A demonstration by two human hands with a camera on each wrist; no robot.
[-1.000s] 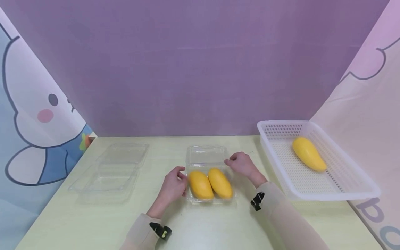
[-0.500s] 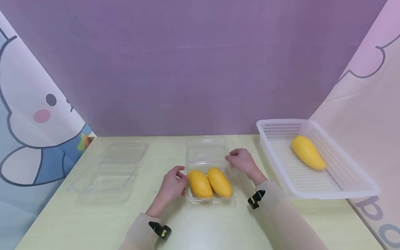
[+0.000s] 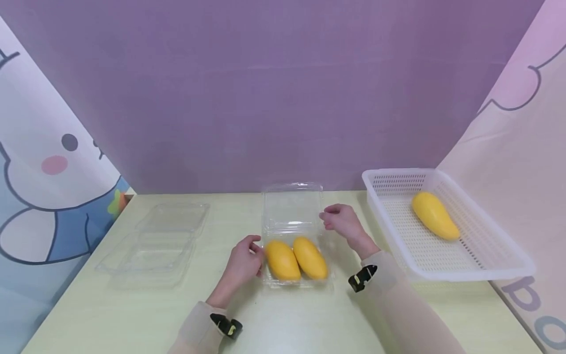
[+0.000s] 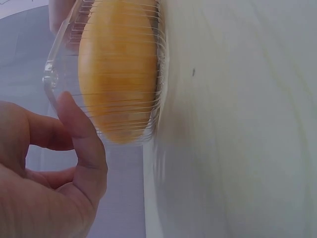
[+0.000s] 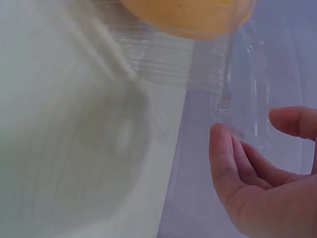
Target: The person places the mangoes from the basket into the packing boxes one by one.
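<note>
A clear plastic clamshell box (image 3: 297,285) sits mid-table with two yellow mangoes (image 3: 283,261) side by side in its base. Its lid (image 3: 293,209) stands tilted up at the far side. On the left, my left hand (image 3: 242,261) is against the box; the left wrist view has one fingertip (image 4: 67,101) at the rim, the fingers bent and the thumb partly hidden behind them. My right hand (image 3: 346,226) is beside the lid's lower right edge. In the right wrist view its fingertips (image 5: 220,136) are right at the hinge corner, thumb apart.
A white perforated basket (image 3: 475,275) stands at the right, holding one more mango (image 3: 436,216). Other clear clamshell packaging (image 3: 161,241) lies opened out at the left. A purple wall (image 3: 283,98) rises behind the table's far edge.
The lid has swung up from lying nearly flat behind the box. My right hand has risen slightly alongside it, while my left hand and the mangoes have stayed in place.
</note>
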